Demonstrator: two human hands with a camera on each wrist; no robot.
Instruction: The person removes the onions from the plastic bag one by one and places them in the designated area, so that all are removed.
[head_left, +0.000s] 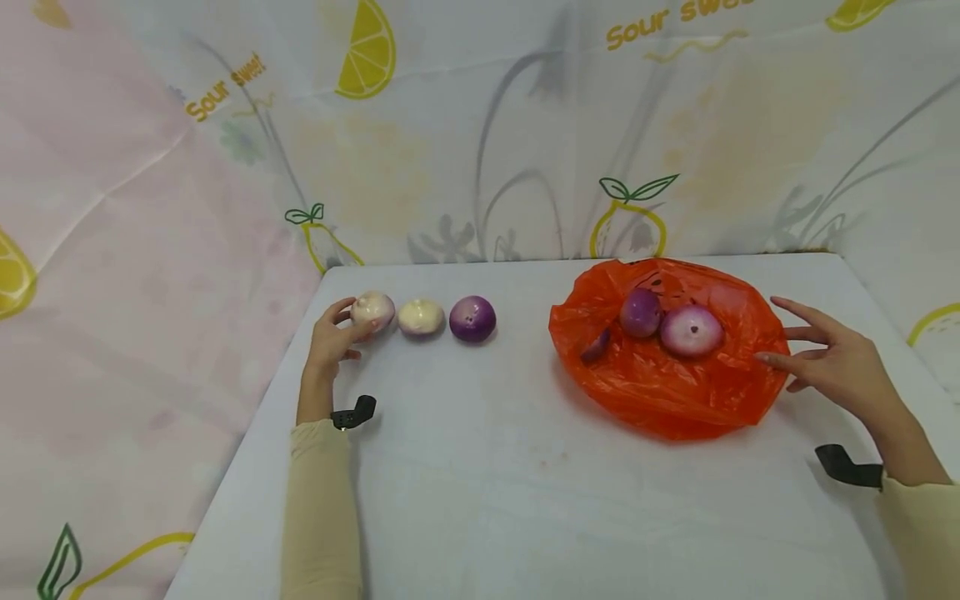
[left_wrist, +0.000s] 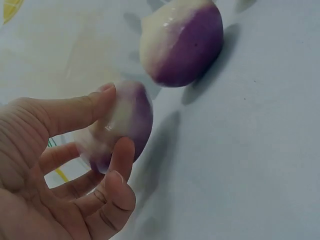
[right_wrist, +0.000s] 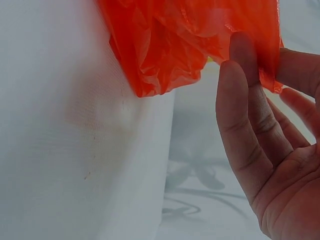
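Note:
At the left end of a row, my left hand (head_left: pixel 337 333) grips a white-and-purple onion (head_left: pixel 372 309) between thumb and fingers. In the left wrist view this onion (left_wrist: pixel 141 117) looks slightly blurred, its near side partly covered by fingers. Just right of it are a pale onion (head_left: pixel 421 317) and a purple onion (head_left: pixel 473 319). My right hand (head_left: pixel 836 358) pinches the right edge of a red plastic bag (head_left: pixel 675 408), thumb on one side and fingers on the other. Inside the bag's opening lie a purple onion (head_left: pixel 641 312), a lighter onion (head_left: pixel 692 331) and another purple piece (head_left: pixel 596 345), mostly covered by plastic.
A white table (head_left: pixel 525 500) carries everything. Behind it hangs a patterned cloth (head_left: pixel 420 183) with lemon prints, meeting the table's back edge. A pink cloth section (head_left: pixel 150 292) borders the left side. Black camera mounts (head_left: pixel 364 410) sit on both wrists.

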